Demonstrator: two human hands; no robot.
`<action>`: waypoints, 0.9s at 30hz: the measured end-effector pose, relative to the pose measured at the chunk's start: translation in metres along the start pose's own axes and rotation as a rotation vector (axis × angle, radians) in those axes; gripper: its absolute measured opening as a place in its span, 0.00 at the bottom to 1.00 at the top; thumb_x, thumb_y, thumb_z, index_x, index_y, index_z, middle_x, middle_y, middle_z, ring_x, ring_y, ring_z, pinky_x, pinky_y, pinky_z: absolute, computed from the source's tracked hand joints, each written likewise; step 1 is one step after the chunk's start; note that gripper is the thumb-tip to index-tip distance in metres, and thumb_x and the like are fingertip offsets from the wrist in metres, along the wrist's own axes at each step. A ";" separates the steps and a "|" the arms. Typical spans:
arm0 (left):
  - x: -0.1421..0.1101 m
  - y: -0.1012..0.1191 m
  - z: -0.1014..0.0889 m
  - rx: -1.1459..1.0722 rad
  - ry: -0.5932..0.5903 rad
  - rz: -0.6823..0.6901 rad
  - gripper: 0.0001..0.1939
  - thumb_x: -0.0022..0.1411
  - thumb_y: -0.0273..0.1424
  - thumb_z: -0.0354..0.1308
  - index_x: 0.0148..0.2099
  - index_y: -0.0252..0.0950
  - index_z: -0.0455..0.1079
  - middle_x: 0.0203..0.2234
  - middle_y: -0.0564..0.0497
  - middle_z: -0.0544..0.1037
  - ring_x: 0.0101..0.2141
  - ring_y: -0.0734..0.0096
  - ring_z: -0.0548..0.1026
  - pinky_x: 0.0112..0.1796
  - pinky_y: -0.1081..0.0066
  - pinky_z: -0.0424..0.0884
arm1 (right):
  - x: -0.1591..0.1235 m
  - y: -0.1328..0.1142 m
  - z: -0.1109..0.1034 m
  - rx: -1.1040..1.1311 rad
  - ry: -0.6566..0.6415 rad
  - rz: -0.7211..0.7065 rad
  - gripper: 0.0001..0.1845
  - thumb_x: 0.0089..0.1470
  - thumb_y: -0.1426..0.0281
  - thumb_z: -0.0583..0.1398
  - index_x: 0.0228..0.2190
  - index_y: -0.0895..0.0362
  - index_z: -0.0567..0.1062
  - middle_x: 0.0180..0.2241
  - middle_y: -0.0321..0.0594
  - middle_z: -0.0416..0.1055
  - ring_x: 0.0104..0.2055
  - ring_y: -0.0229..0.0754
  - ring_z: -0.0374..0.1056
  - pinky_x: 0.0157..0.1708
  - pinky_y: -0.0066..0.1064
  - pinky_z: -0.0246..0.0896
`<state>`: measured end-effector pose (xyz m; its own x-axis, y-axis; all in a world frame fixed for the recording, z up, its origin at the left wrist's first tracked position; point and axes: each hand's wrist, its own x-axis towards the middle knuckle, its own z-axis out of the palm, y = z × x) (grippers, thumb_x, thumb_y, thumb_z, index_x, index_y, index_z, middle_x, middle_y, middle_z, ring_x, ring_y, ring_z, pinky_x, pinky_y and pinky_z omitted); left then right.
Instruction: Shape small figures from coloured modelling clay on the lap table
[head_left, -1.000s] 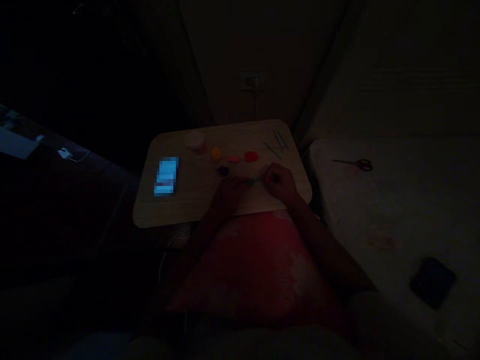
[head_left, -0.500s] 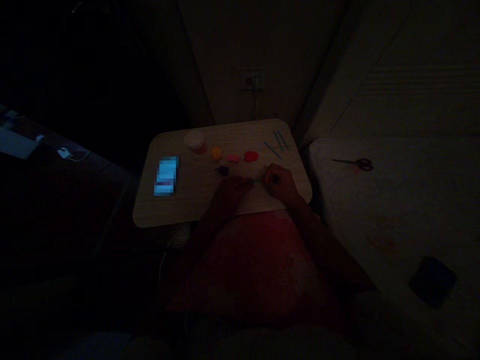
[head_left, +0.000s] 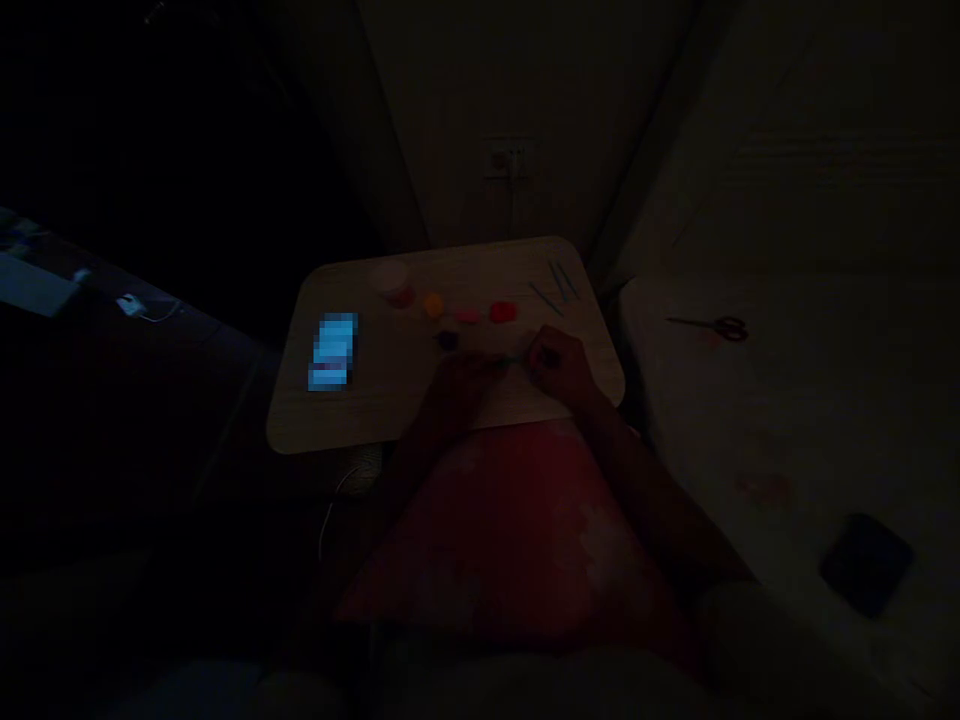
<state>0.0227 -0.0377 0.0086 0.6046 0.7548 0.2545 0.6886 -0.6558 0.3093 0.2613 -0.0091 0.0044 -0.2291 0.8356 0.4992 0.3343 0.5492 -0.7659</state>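
Note:
The scene is very dark. My left hand [head_left: 459,385] and my right hand [head_left: 559,365] rest close together on a small wooden table [head_left: 375,410], near its front edge. Both are curled, and between them lies a thin teal stick [head_left: 510,361] that their fingertips pinch at either end. Just beyond the hands sit small lumps of clay: a dark purple one [head_left: 448,341], an orange one [head_left: 433,305], a pink one [head_left: 468,316] and a red one [head_left: 502,312]. A small tub [head_left: 390,280] stands behind them.
A lit phone [head_left: 333,351] lies on the table's left part. Several teal sticks [head_left: 555,283] lie at its far right. A red cushion [head_left: 517,530] covers my lap. Scissors [head_left: 712,325] and a dark flat object [head_left: 866,562] lie on the bed to the right. A wall socket [head_left: 504,160] is behind.
The hands have barely moved; they stay pinched on the stick. The picture has grown a little darker than half a second ago.

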 end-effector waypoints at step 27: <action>-0.001 -0.004 0.007 0.054 0.059 -0.013 0.22 0.73 0.27 0.50 0.64 0.41 0.73 0.60 0.42 0.74 0.58 0.54 0.70 0.59 0.51 0.67 | -0.001 -0.003 -0.001 -0.364 0.016 0.068 0.07 0.59 0.66 0.66 0.31 0.53 0.84 0.36 0.44 0.80 0.43 0.51 0.73 0.47 0.43 0.66</action>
<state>0.0223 -0.0363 0.0009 0.5719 0.7615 0.3049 0.7178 -0.6445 0.2633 0.2612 -0.0116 0.0062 -0.1821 0.8686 0.4609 0.6524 0.4574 -0.6043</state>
